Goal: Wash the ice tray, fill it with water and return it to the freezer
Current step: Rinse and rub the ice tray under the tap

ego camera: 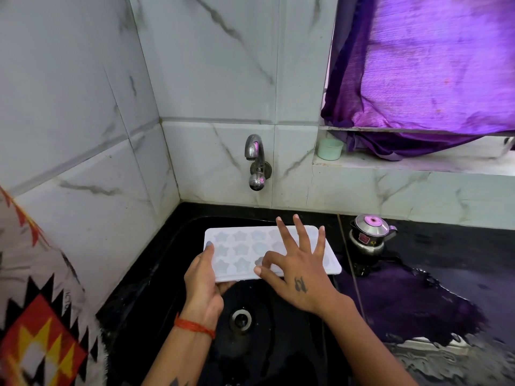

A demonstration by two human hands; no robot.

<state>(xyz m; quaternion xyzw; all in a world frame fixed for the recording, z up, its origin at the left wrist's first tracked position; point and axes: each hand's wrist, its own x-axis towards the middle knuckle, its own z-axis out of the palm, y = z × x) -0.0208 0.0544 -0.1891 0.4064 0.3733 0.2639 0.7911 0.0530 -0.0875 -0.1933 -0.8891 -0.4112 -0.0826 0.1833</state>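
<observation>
A white ice tray (242, 246) with star-shaped cups is held level over the black sink (172, 268), below the wall tap (255, 160). My left hand (203, 285) grips the tray's near left corner, thumb on top. My right hand (295, 271) rests on the tray's right half with fingers spread, thumb and forefinger pinched at a cup. No water runs from the tap. The right part of the tray is hidden under my right hand.
The sink drain (241, 320) lies below the tray. A small steel kettle (367, 235) stands on the wet black counter (418, 296) to the right. A pale green cup (330, 149) sits on the window ledge under a purple curtain (432, 65). Patterned cloth (36, 316) hangs at left.
</observation>
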